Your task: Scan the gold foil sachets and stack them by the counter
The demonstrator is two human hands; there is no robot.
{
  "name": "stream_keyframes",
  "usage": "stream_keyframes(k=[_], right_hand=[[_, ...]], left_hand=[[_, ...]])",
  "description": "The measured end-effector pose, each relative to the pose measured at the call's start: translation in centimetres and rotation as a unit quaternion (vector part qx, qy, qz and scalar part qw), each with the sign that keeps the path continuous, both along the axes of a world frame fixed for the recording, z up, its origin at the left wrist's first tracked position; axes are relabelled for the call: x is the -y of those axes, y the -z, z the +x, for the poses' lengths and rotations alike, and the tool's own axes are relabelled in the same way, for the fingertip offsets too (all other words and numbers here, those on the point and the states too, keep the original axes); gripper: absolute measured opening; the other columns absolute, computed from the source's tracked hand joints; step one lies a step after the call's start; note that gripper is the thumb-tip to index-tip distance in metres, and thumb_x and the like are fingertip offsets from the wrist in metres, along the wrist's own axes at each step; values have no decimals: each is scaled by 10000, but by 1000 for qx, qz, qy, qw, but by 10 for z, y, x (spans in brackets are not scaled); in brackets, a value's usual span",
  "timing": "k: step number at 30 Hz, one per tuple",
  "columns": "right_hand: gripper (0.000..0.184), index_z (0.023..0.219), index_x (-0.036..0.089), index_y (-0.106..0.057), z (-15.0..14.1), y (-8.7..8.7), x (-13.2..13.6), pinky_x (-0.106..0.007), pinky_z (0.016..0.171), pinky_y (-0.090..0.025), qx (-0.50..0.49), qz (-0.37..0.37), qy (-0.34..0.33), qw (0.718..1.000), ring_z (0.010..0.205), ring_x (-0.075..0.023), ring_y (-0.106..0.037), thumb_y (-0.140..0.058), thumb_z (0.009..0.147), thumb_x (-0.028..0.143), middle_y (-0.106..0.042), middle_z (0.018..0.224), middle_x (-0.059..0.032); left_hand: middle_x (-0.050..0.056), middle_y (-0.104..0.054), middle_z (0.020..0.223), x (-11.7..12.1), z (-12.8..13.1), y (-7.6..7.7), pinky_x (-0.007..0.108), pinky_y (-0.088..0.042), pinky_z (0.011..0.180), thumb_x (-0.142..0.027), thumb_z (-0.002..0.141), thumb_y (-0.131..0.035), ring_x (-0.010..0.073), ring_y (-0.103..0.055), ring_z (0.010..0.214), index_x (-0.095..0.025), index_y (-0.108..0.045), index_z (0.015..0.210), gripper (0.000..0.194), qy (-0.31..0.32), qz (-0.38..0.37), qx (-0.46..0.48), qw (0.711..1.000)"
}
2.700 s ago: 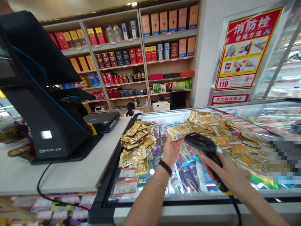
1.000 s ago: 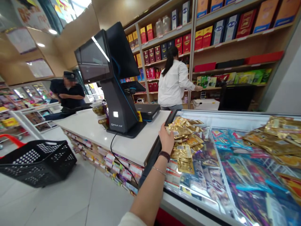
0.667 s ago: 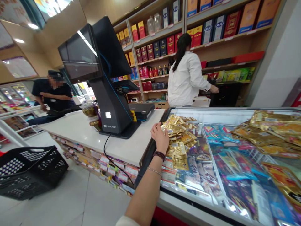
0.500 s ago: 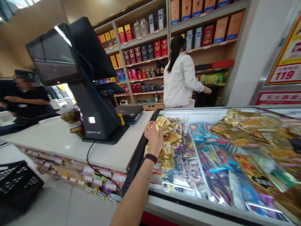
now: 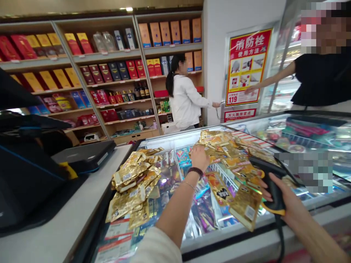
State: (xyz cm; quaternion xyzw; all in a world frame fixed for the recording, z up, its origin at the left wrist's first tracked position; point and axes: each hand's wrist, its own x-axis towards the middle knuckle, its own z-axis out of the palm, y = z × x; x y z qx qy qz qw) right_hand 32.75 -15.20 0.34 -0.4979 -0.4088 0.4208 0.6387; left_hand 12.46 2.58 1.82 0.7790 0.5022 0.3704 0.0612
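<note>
My left hand (image 5: 199,157), with a beaded bracelet at the wrist, touches the near left edge of a spread heap of gold foil packets (image 5: 227,148) on a glass-topped display case (image 5: 164,175). Its fingers are curled, and whatever they hold is hidden. In my right hand (image 5: 287,193) is a black and yellow barcode scanner (image 5: 275,195), its cable hanging down. Just left of the scanner, a single gold packet (image 5: 246,206) shows a white barcode label. A second pile of gold packets (image 5: 134,179) lies at the case's left end.
A white counter (image 5: 90,201) with a dark checkout terminal (image 5: 24,164) adjoins the case on the left. A person in white (image 5: 185,98) stands beyond the case before stocked shelves (image 5: 115,80). Another person in black (image 5: 323,78) is at the right, one arm stretched out.
My left hand has moved right, from the left pile to the spread heap. The view has turned right, and my right hand with the barcode scanner has come into sight.
</note>
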Motion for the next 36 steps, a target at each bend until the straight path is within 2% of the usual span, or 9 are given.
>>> stream_keyframes(k=[3, 6, 9, 12, 15, 21, 25, 31, 36], right_hand=[[338, 817, 225, -528, 3, 4, -5, -206, 383, -295, -146, -15, -35, 989, 464, -85, -321, -700, 770, 512, -404, 664, 30], [428, 847, 219, -543, 6, 10, -10, -159, 366, -291, -193, -8, -42, 980, 450, -65, -329, -788, 678, 527, -427, 643, 51], [435, 916, 216, -580, 8, 14, -13, -142, 365, -316, -225, -8, -56, 973, 442, -59, -359, -809, 680, 502, -459, 636, 60], [422, 931, 214, -594, 8, 14, -13, -146, 362, -329, -227, -3, -57, 972, 441, -61, -374, -804, 692, 493, -473, 632, 60], [412, 908, 210, -595, 7, 12, -11, -152, 360, -331, -213, 1, -52, 976, 449, -68, -379, -800, 693, 495, -471, 634, 56], [401, 851, 205, -577, 6, 9, -10, -159, 357, -333, -198, -5, -49, 979, 449, -70, -376, -791, 681, 498, -462, 630, 50], [394, 857, 210, -576, 4, 9, -11, -175, 347, -337, -187, -12, -44, 981, 437, -79, -388, -793, 666, 477, -469, 616, 50], [377, 773, 204, -560, -11, 5, -10, -191, 329, -332, -155, -34, -53, 986, 401, -89, -423, -806, 660, 467, -511, 589, 32], [432, 705, 190, -545, -56, -10, -4, -189, 339, -342, -86, -41, -93, 991, 402, -78, -430, -810, 666, 529, -543, 597, 20]], left_hand=[[200, -583, 1301, -21, 14, 3, 478, -385, 1057, -247, 816, -656, 334, -506, 1261, -157, -602, 1162, 362, -84, -72, -17, 994], [198, -617, 1251, -33, 15, 3, 473, -422, 1004, -336, 791, -703, 353, -529, 1227, -166, -626, 1144, 400, -149, -116, -62, 980], [194, -622, 1251, -40, 10, 5, 481, -433, 976, -432, 733, -755, 383, -519, 1227, -177, -658, 1106, 462, -163, -124, -83, 975], [167, -652, 1211, -42, 5, 12, 448, -435, 975, -429, 688, -798, 356, -553, 1186, -183, -670, 1087, 486, -134, -117, -55, 983], [108, -702, 1117, -39, 0, 22, 381, -452, 958, -336, 718, -783, 275, -621, 1083, -195, -674, 1045, 373, -62, -93, 50, 993], [78, -749, 944, -16, -1, 32, 369, -513, 882, -231, 725, -758, 232, -684, 906, -176, -702, 917, 207, 21, -126, 227, 965], [69, -753, 901, 8, -4, 33, 414, -546, 862, -293, 742, -750, 248, -703, 892, -185, -701, 844, 157, 59, -176, 338, 923], [102, -753, 962, 50, -38, 29, 504, -556, 885, -388, 707, -792, 268, -725, 901, -185, -691, 898, 297, 125, -257, 514, 809], [107, -754, 933, 80, -91, 15, 540, -520, 947, -451, 627, -843, 287, -724, 929, -181, -696, 893, 406, 121, -252, 535, 797]])
